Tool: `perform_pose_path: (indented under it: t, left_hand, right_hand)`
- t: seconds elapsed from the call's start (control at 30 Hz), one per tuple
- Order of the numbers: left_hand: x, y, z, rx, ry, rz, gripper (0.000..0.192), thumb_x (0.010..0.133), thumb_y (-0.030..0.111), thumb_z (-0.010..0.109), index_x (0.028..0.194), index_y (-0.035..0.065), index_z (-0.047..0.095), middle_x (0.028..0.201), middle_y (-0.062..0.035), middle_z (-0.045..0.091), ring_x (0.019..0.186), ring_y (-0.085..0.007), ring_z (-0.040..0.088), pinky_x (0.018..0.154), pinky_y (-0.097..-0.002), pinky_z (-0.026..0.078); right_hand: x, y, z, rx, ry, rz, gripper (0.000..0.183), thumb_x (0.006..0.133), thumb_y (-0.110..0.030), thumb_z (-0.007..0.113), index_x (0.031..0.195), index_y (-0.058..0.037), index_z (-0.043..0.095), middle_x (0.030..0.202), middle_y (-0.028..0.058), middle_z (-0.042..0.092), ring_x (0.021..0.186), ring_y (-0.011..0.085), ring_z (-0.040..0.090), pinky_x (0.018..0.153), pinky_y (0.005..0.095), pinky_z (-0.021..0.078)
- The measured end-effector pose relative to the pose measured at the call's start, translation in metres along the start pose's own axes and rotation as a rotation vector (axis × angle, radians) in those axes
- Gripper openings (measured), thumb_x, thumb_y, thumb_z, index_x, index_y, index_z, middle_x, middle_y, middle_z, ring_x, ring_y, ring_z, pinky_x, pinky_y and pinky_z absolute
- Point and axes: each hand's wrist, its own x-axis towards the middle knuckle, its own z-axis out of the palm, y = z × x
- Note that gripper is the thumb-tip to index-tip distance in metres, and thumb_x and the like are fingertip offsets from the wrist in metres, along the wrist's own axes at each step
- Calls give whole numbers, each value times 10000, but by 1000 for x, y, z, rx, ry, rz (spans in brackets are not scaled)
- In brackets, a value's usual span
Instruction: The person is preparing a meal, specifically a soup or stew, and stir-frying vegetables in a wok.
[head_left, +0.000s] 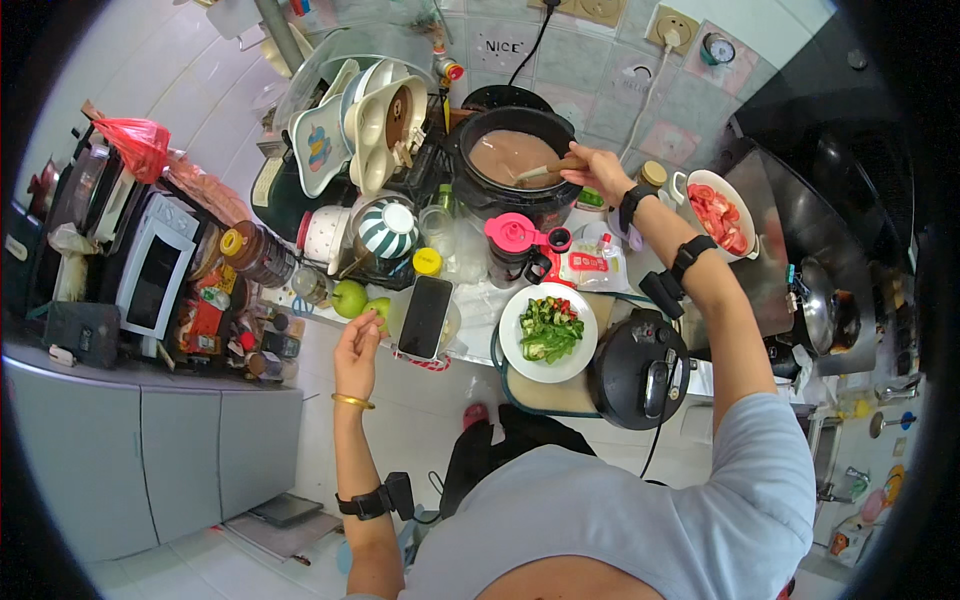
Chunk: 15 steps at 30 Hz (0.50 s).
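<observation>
My right hand (598, 171) grips the wooden handle of a spatula or spoon (536, 175). Its pale head dips into brown, soupy liquid (510, 156) inside a black electric cooker (517, 196). Lower down on the left, my left hand (355, 354) is raised with loosely bent fingers and nothing visible in it. Its fingertips overlap a green apple (379, 309) in the view; whether they touch it I cannot tell. Just right of that hand lies a dark-screened phone (425, 319). A white plate (517, 360) of chopped green and red peppers (551, 330) sits below the cooker.
The cooker's black lid (639, 369) rests beside the plate. A pink-lidded bottle (514, 244) stands before the cooker. A white two-handled dish (681, 196) holds cut tomatoes (718, 217). A dish rack with trays (390, 139) is at left; a wok (825, 307) sits far right.
</observation>
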Motion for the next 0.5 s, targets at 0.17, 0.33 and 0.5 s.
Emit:
perform_pose_path:
  t: [0.17,0.33,0.5]
  left_hand:
    - [9,1,9,4,-51,-38,304,986,142,539,1243,-20,542,1098,-97,636,960,-154,620,876,-271,495]
    - [23,3,31,39,-160,-54,303,983,136,539,1243,-19,542,1093,-104,636,959,-154,621,893,-278,501]
    - [47,6,57,-2,-310,-34,302,980,123,540,1241,-28,541,1107,-111,635,961,-152,623,896,-276,505]
  right_hand:
    - [-11,34,-11,171,14,19,452,932,-281,629,1193,69,516,1121,151,609,964,218,660,791,267,582]
    - [-84,51,-45,-48,19,-130,371,947,-321,609,1085,24,598,960,93,660,799,150,653,710,260,544]
    - [-217,107,-110,-788,271,-138,225,898,-233,650,924,-10,641,769,48,658,668,95,598,625,259,490]
